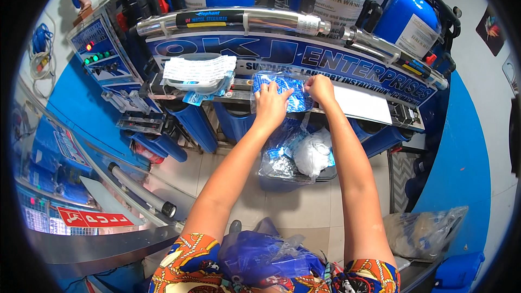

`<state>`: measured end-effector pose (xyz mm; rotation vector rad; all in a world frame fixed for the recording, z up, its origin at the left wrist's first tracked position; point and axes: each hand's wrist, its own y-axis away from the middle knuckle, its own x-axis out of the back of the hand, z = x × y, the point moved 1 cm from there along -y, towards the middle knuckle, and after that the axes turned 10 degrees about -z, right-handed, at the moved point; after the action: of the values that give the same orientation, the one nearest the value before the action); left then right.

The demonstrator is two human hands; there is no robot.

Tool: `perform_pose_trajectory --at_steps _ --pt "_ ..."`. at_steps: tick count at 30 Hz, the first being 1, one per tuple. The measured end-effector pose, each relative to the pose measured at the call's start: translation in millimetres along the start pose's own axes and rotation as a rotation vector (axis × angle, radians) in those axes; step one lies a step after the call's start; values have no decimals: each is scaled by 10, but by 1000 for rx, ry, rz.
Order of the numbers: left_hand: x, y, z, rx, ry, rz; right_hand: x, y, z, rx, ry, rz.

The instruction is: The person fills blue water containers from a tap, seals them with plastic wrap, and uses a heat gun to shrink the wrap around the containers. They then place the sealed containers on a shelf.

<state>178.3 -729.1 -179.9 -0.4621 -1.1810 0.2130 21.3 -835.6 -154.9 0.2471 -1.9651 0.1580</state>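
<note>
A see-through plastic bag of blue printed pieces [299, 101] lies on the narrow ledge in front of me. My left hand [269, 104] rests on it from above, fingers spread over the blue pieces. At the bag's right edge my right hand [320, 89] is closed, thumb and fingers pinched together on the plastic. What exactly the blue pieces are is too small to make out. Left of my hands, a see-through plastic tub [196, 83] stands on the ledge with printed paper strips [199, 68] lying across its top.
A white sheet [362, 104] lies on the ledge at the right. Below my hands stands a bin [282, 183] topped with plastic wrap and a white bundle [313, 153]. Metal tubes [271, 20] and blue tanks [410, 21] rise behind; blue filter housings [194, 126] hang underneath. A curved counter [103, 247] is near left.
</note>
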Motion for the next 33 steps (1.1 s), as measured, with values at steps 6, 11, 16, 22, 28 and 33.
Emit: perform_pose_trajectory --at_steps 6,11,16,22,28,33 --pt "-25 -18 12 24 -54 -59 159 92 60 -36 -174 153" --pt "46 -10 186 52 36 127 362 365 243 -85 -444 280" --pt "95 97 809 -128 967 -22 502 1371 426 -34 -830 271" --pt "234 736 1833 -345 1590 -1074 354 3420 489 -2 -1331 381" --pt "635 2068 2653 -677 1385 -1529 -308 5533 -54 -255 -1403 1042" --pt "1216 3273 2976 -908 1462 -2040 -650 6833 -1095 -432 -1176 1566"
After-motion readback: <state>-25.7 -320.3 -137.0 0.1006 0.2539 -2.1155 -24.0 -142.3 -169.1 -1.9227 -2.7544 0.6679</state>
